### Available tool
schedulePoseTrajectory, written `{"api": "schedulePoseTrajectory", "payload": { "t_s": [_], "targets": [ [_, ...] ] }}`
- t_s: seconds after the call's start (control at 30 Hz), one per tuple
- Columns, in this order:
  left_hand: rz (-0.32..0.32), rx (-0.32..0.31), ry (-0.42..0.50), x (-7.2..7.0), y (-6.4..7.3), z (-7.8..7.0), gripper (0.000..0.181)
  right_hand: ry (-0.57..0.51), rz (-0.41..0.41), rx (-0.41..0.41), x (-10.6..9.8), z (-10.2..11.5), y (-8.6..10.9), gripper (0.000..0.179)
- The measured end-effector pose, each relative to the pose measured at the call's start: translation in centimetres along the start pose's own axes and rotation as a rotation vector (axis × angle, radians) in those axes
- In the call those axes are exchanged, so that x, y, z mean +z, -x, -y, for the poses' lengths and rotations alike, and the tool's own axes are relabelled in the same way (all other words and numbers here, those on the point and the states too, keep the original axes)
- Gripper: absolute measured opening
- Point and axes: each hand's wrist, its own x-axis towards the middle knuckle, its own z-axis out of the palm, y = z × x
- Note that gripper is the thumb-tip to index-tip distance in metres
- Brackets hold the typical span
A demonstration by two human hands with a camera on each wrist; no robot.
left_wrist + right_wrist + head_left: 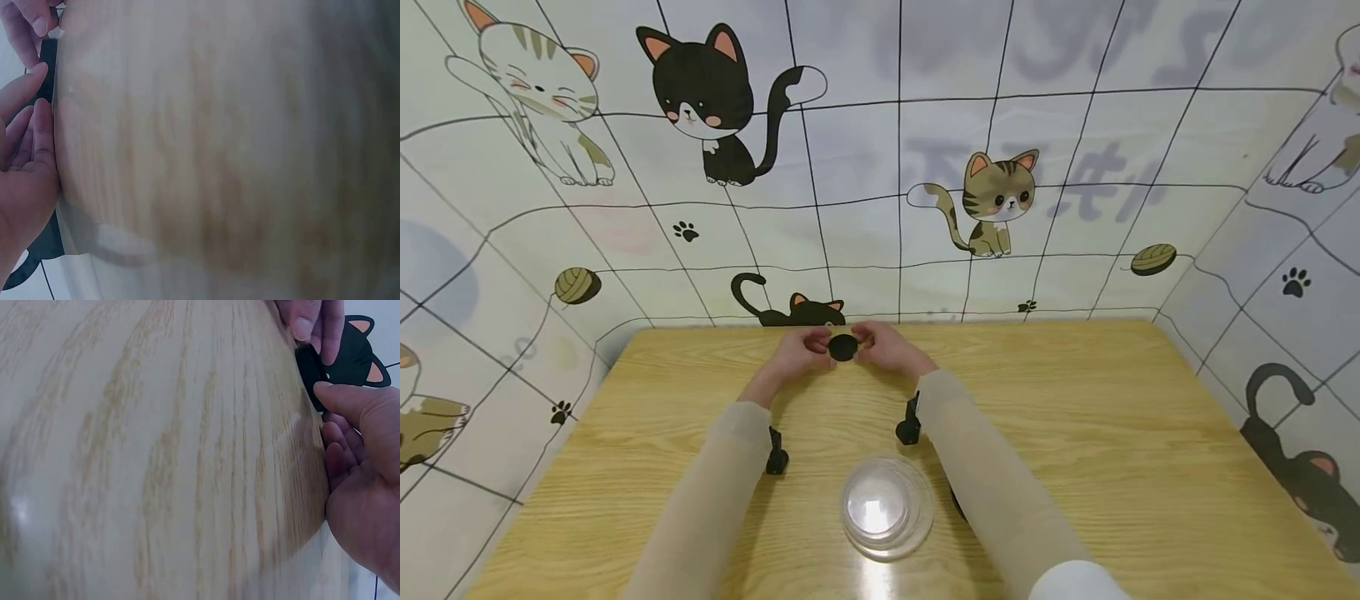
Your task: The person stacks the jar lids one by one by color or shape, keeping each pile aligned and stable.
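A small black round disc, perhaps a lid (842,347), lies between both hands by the table's far edge. My left hand (800,351) holds its left side, with the thumb on the rim of the disc (47,75) in the left wrist view. From the right, my right hand (891,347) pinches it. The right wrist view shows the disc (310,375) edge-on, thumb against its rim and the other fingers curled low near the tabletop. Its underside is hidden.
A clear round plastic container (883,508) stands near the front of the wooden table (1075,433). A black object (957,504) is mostly hidden by the right sleeve. Cat-print cloth walls (865,233) rise behind and at both sides.
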Motion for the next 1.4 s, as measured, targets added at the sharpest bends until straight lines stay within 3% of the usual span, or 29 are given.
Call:
{"api": "schedulePoseTrajectory", "payload": {
  "t_s": [0.23, 0.6, 0.8, 1.0, 1.13, 1.4],
  "targets": [
    [0.024, 0.001, -0.020, 0.3, 0.3, -0.1, 0.061, 0.028, -0.013, -0.053, 0.0, 0.0, 0.7, 0.046],
    [0.035, 0.013, -0.092, 0.9, 0.8, -1.4, 0.055, 0.021, 0.007, -0.004, -0.5, 0.3, 1.5, 0.043],
    [0.098, -0.005, -0.021, 1.0, 1.1, -2.5, 0.053, -0.022, 0.046, 0.018, -1.7, 0.9, 2.9, 0.042],
    [0.138, 0.046, -0.002, 1.5, 1.9, -4.4, 0.052, 0.031, 0.062, -0.022, -3.1, 1.4, 4.6, 0.042],
    [0.150, 0.046, -0.018, 2.0, 2.8, -5.7, 0.051, 0.062, 0.066, -0.044, -4.1, 2.0, 6.1, 0.042],
    [0.165, 0.145, -0.044, 4.2, 4.5, -9.4, 0.050, 0.093, 0.031, -0.099, -6.7, 3.4, 10.9, 0.040]
  ]
}}
